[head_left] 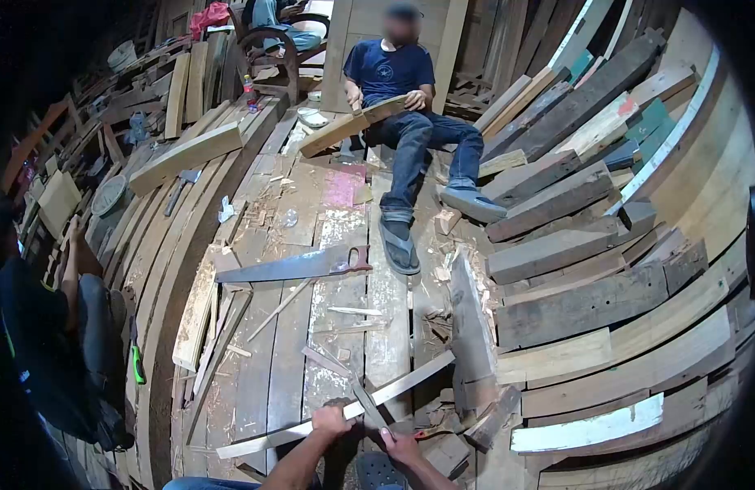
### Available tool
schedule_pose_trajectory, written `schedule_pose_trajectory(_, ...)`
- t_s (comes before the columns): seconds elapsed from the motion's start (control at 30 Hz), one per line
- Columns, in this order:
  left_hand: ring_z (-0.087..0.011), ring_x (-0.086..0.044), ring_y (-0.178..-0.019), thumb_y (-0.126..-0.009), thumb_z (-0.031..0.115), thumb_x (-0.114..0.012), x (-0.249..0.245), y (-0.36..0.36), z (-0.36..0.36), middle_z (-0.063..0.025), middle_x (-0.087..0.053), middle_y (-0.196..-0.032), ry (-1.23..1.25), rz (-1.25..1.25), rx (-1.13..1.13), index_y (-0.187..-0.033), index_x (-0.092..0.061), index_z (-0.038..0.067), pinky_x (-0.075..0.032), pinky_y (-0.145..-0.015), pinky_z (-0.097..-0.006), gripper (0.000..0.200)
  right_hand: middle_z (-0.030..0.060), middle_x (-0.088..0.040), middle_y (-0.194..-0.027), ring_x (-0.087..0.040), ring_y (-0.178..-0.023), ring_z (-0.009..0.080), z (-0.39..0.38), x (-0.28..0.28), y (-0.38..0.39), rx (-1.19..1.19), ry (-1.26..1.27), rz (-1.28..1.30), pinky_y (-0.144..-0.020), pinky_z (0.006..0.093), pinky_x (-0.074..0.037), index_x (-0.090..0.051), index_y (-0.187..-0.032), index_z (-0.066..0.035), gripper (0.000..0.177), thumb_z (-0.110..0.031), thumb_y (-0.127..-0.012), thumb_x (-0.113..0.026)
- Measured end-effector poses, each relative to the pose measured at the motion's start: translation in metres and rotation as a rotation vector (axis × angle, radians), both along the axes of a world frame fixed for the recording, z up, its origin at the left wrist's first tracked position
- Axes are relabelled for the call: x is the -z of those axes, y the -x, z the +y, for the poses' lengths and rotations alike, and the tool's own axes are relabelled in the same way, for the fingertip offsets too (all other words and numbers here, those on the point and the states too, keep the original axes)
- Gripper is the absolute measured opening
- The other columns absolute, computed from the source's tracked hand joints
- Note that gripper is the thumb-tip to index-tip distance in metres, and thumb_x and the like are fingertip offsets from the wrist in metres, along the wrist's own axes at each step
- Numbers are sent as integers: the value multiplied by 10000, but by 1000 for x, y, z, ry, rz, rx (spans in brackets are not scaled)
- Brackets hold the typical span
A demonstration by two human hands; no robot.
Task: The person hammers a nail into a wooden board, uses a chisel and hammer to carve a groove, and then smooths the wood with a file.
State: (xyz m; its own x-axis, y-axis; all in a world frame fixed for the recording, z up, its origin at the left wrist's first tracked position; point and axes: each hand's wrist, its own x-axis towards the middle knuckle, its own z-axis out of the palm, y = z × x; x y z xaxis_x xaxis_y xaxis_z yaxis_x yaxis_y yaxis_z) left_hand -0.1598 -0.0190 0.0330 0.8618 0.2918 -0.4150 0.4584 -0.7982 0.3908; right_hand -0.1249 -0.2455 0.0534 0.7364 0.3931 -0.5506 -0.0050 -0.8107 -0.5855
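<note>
A long, narrow pale wood strip (pixel 412 377) lies slantwise across the lower middle. My left hand (pixel 332 420) is closed around the strip left of its middle. Just right of it, my right hand (pixel 400 446) grips the lower end of a flat grey-brown tool (pixel 366 403), whose upper part crosses the strip. Whether the tool is a blade or a thin piece of wood I cannot tell. Close to my right hand is a small red-handled item (pixel 423 434). Part of a grey clog (pixel 379 472) shows between my forearms.
A handsaw (pixel 296 266) lies on the plank floor (pixel 292 335) among shavings. Ahead, a seated person (pixel 390 73) holds a board (pixel 345 129). Another person (pixel 59 351) is at the left edge. A hammer (pixel 178 193) and green-handled tool (pixel 137 364) lie left; curved timbers (pixel 581 302) line the right.
</note>
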Motion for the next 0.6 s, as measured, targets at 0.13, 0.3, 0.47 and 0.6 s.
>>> schedule_pose_trajectory(0.13, -312, -674, -950, -741, 542, -676, 1, 2, -1, -144, -696, -1023, -13, -42, 7, -1185, -633, 185, -529, -821, -444, 572, 265, -654, -903, -629, -907, 438, -1, 7, 3, 16, -23, -46, -797, 483, -490, -692, -973, -51, 588, -563, -930, -408)
schedule_pose_trajectory(0.3, -319, -679, -926, -735, 534, -682, 1, 1, -2, -146, -699, -1006, -13, 1, -11, -1143, -650, 152, -528, -822, -440, 560, 265, -653, -884, -625, -895, 446, -2, 7, 3, 3, 8, -33, -785, 488, -487, -689, -936, -33, 602, -565, -932, -408)
schedule_pose_trajectory(0.47, -315, -665, -969, -725, 483, -704, -7, -3, -4, -140, -682, -1071, -7, 22, -26, -1212, -614, 165, -523, -847, -439, 588, 289, -641, -874, -613, -866, 474, -4, 13, 4, 9, -73, -95, -772, 516, -478, -674, -890, 12, 614, -542, -935, -413)
schedule_pose_trajectory(0.6, -310, -630, -1049, -718, 372, -721, -36, -4, -5, -127, -668, -1097, 64, -80, -62, -1252, -582, 194, -484, -936, -423, 580, 283, -638, -848, -617, -813, 466, -2, 24, 7, 34, -345, -423, -720, 520, -483, -663, -837, 31, 487, -421, -927, -504)
